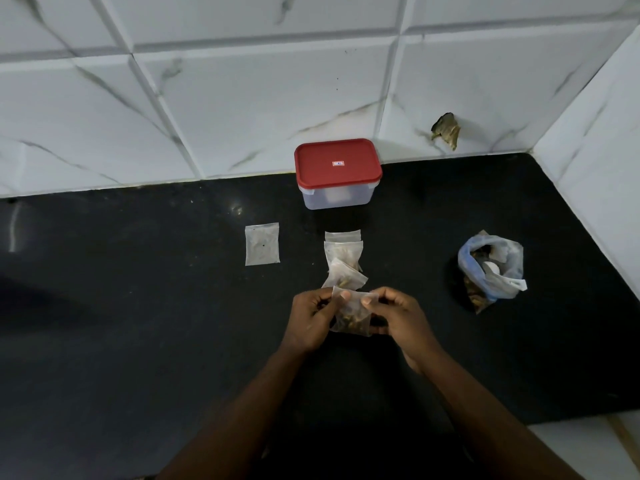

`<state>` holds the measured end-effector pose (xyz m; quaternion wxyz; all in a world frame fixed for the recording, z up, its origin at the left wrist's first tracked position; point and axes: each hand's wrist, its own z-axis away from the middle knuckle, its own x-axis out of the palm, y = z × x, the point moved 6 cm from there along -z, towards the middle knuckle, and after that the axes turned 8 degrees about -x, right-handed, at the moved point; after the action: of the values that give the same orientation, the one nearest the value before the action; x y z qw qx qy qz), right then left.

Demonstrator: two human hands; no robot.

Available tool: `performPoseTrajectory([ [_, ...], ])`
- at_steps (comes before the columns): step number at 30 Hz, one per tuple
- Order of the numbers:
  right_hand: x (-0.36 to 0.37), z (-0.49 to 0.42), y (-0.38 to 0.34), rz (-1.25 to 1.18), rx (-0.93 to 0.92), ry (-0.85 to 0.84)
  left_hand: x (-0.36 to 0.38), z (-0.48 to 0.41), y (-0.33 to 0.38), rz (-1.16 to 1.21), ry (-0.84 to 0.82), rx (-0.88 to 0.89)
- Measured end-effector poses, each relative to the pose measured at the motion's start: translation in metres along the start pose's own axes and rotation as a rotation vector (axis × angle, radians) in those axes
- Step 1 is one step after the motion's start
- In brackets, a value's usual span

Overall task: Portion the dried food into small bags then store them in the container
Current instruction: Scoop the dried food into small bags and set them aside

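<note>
A black speckled table (138, 306) fills the lower view. Behind it rises a wall (242, 98) of white tiles with grey veins, meeting a side wall (595, 168) at the table's right end. Just above the table's back edge near that corner, a broken patch (446, 129) shows. Pale floor (588, 441) lies past the table's near right corner.
</note>
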<state>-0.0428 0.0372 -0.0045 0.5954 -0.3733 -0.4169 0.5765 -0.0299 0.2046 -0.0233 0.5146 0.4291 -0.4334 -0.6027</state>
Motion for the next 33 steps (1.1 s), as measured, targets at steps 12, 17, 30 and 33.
performPoseTrajectory([
  [12, 0.007, -0.007, 0.021, -0.114, 0.110, 0.112, -0.025, -0.002, 0.003, -0.037, 0.099, -0.036],
  [17, 0.015, -0.014, 0.035, -0.033, 0.088, 0.138, -0.040, -0.011, -0.012, -0.201, 0.165, -0.073],
  [30, 0.011, -0.032, 0.034, 0.104, -0.049, 0.238, -0.037, -0.017, -0.016, -0.204, 0.161, -0.133],
  [33, 0.005, -0.037, 0.025, 0.128, -0.078, 0.231, -0.033, -0.014, -0.015, -0.174, 0.157, -0.117],
])
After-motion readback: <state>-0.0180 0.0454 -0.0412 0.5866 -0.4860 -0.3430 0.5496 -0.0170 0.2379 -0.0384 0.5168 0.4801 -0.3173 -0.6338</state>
